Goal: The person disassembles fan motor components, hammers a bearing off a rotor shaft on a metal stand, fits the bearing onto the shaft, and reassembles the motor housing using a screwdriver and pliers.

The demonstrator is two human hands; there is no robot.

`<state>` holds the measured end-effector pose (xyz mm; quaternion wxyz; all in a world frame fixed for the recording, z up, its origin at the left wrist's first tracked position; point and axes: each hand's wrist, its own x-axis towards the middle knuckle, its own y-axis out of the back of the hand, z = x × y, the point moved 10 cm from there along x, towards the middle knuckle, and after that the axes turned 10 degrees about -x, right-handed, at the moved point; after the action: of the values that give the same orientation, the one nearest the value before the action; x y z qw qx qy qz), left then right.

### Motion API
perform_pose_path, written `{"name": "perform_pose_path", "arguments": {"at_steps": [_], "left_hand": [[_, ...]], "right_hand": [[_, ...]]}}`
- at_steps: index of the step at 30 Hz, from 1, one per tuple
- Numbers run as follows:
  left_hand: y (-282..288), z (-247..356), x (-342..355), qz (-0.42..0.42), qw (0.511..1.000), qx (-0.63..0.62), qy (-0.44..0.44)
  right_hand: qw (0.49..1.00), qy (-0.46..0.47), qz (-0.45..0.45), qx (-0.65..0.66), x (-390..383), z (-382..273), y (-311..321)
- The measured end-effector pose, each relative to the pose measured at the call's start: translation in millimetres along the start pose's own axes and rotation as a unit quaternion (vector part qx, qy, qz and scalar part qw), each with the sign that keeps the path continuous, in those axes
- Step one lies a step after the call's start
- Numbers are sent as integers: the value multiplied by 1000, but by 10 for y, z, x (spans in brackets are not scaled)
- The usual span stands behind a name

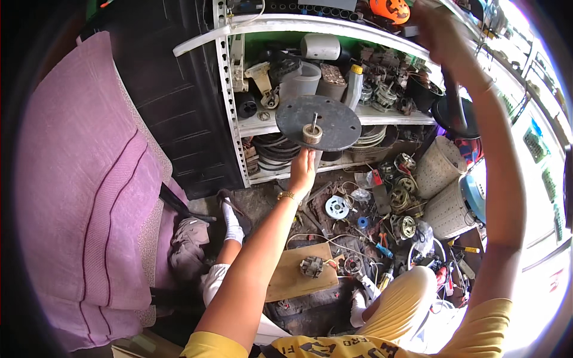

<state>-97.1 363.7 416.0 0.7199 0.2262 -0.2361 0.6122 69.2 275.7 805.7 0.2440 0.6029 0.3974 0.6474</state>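
My left hand is raised in front of me, closed at the near edge of a round dark metal plate. Its fingers are partly hidden under the plate. A small motor rotor stands on the plate near that edge, its thin shaft pointing up. My right hand is lifted high at the upper right and smeared by motion. It appears closed on a dark-handled tool, whose handle hangs below the hand; the tool's other end cannot be made out.
A white metal shelf holds motors, tubs and coiled hose. On the floor, a wooden board bears a small motor. Tools and motor parts litter the right, beside pale bins. A purple towel hangs at left.
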Motion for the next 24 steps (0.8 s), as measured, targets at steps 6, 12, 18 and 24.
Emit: {"name": "perform_pose_path", "arguments": {"at_steps": [6, 12, 18, 24], "left_hand": [[136, -93, -128, 3, 1000, 16, 26], [113, -12, -27, 20, 999, 35, -32], [5, -105, -84, 1, 999, 20, 27], [-20, -63, -79, -3, 1000, 16, 16]], "right_hand": [[976, 0, -189, -104, -708, -234, -1306], [996, -85, -32, 25, -79, -11, -242], [925, 264, 8, -272, -475, -341, -798], [989, -41, -113, -87, -538, -260, -736]]}}
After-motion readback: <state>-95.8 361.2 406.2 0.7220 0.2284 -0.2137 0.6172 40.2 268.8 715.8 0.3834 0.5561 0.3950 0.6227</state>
